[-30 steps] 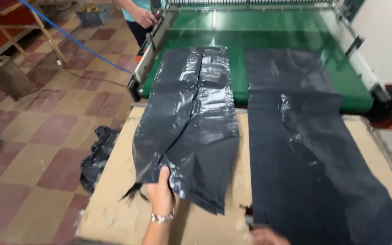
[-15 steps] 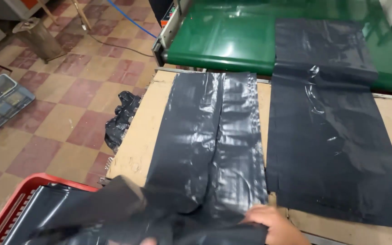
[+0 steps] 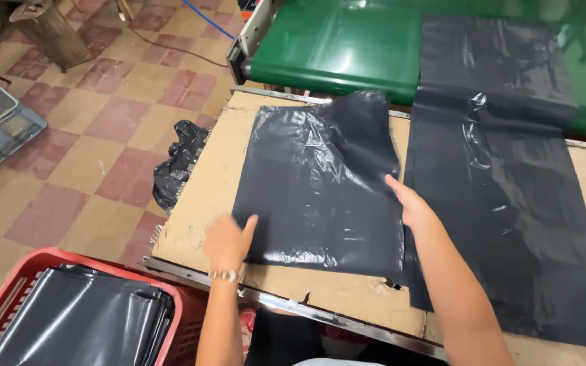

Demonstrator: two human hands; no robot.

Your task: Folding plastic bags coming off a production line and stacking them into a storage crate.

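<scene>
Folding looks partly done: the left black bag [image 3: 320,183] lies on the cardboard-topped desk [image 3: 205,190], its far right corner turned up and curling back toward the near side, so it is not flat and not yet a finished fold. The left hand [image 3: 228,240] rests flat on the bag's near left corner, fingers [image 3: 247,224] spread and pressing, gripping nothing. The right hand [image 3: 407,203] sits at the bag's right edge, fingers extended along the plastic; whether they pinch the edge or only push against it I cannot tell. To the right, a longer black sheet [image 3: 510,169] runs from the green conveyor [image 3: 334,47] across the desk, untouched. A red crate [image 3: 32,271] at the near left already holds a stack of dark folded bags [image 3: 83,322], which suggests several are finished. Another crumpled black bag [image 3: 178,166] lies on the tiled floor beside the desk. The crate is cut off by the frame's edge, the sheet's near end runs out of view, and the bag's layers cannot be counted.
</scene>
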